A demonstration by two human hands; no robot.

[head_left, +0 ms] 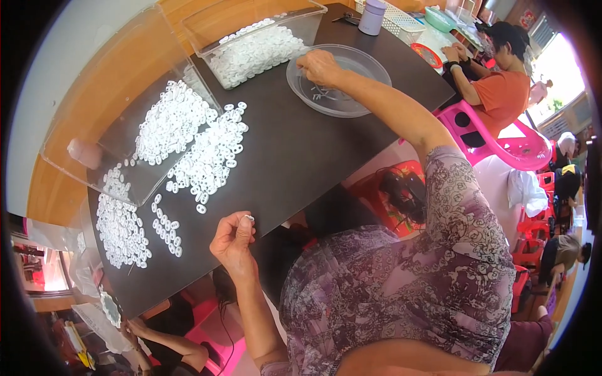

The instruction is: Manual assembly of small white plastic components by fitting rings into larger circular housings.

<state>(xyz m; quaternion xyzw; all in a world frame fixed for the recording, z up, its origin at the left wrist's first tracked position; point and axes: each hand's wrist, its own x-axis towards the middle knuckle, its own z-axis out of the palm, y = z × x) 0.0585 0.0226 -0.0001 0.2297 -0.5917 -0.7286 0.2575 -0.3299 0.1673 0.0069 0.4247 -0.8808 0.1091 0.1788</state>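
Observation:
My left hand, near the table's front edge, is closed in a pinch on a small white oval plastic piece. Farther right, my right hand reaches over the left side of a clear round tray. Its fingers are bent together, and whatever they hold is hidden. Several small thin translucent parts lie in the tray. A heap of white oval pieces with holes is spread on the table between my hands and a large clear bin with more such pieces inside.
A second clear bin of white pieces stands at the back of the dark table. More ovals lie at the left. A lilac flask is at the far corner. A person in orange sits at right; another person's arm shows lower left.

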